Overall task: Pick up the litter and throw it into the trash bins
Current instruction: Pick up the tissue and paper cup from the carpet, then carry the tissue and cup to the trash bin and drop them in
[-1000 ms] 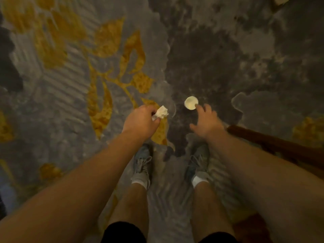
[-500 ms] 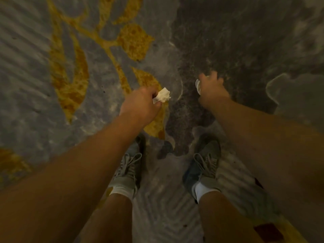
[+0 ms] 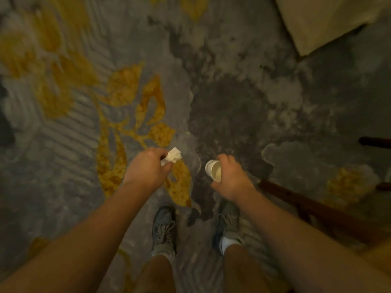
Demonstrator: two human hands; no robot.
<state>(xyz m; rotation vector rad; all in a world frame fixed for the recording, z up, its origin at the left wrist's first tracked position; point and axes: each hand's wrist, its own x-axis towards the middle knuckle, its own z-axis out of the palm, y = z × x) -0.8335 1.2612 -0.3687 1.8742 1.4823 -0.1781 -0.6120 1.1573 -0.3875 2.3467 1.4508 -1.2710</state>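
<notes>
Right hand: fingers wrapped round a small white paper cup, held off the floor, its open mouth turned toward the left and partly upward; inside looks empty, though the light is dim.
Left hand: fingertips pinched on a crumpled white tissue, which sticks out past the knuckles, clear of the carpet.
Two items, well apart from each other, both above the patterned grey and gold carpet, in front of the person's shoes.
Surroundings: dark wooden chair frame to the right; pale cushion or upholstery corner at upper right.
Trash bins: none in view.
Step, as judged: pick-up done for these two pieces; carrying comes next.
Next move calls for: locating the bins, keeping both grips firm on light, crushable paper, and stepping clear of the chair frame.
</notes>
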